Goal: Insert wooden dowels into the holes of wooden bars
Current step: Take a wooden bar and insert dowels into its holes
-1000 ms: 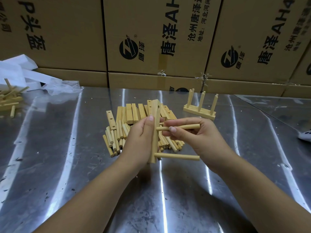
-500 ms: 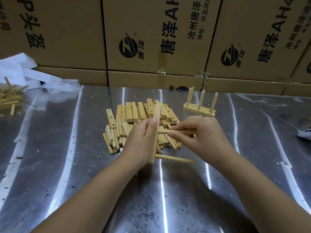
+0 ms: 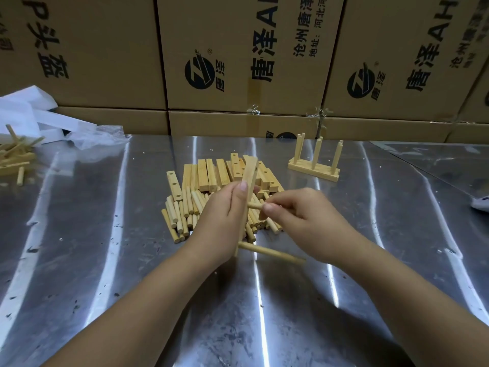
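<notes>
Holding dowel (image 3: 254, 206) against bar (image 3: 251, 172)

The bar (image 3: 250, 176) and the dowel (image 3: 254, 205) I hold are pale honey-yellow wood, the same colour as the pile of bars and dowels (image 3: 185, 207) at the centre of the frame. The tabletop (image 3: 105, 260) is grey metal, streaked with white glare and flecked with dark specks. Across the top, the cardboard boxes (image 3: 238, 35) are brown with black lettering and round black logos. The crumpled wrapping (image 3: 23, 107) at upper left is white.
</notes>
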